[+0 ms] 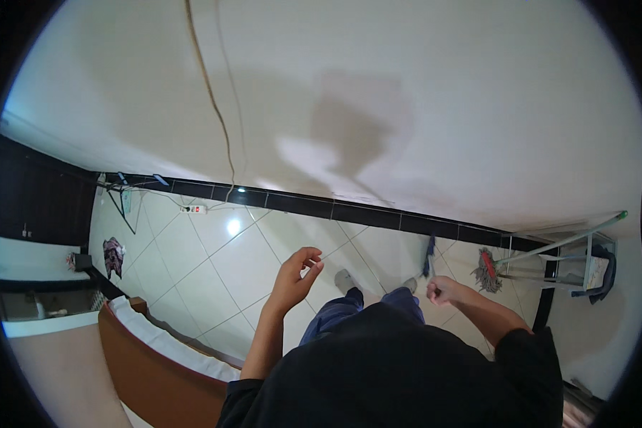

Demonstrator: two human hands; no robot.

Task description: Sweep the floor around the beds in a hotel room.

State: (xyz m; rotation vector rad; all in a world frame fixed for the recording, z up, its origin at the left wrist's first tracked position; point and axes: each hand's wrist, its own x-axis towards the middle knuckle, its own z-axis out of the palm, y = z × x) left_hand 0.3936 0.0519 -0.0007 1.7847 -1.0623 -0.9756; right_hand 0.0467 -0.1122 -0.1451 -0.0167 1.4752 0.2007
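Note:
My right hand (444, 292) is closed, its fingers wrapped round the handle of a broom. The broom's dark blue head (429, 257) shows just beyond the hand, near the floor by my right foot; most of its handle is hidden. My left hand (297, 277) hangs in the air over the tiles, fingers loosely bent and thumb apart, with nothing in it. Below it are my feet in grey footwear and my blue trousers.
A mop (488, 270) with grey strands leans on a metal rack (542, 264) at right. Along the wall runs a black skirting (299, 207); a white power strip (193, 210) lies near it. A crumpled cloth (113, 258) and a brown bed frame (150, 364) are at left.

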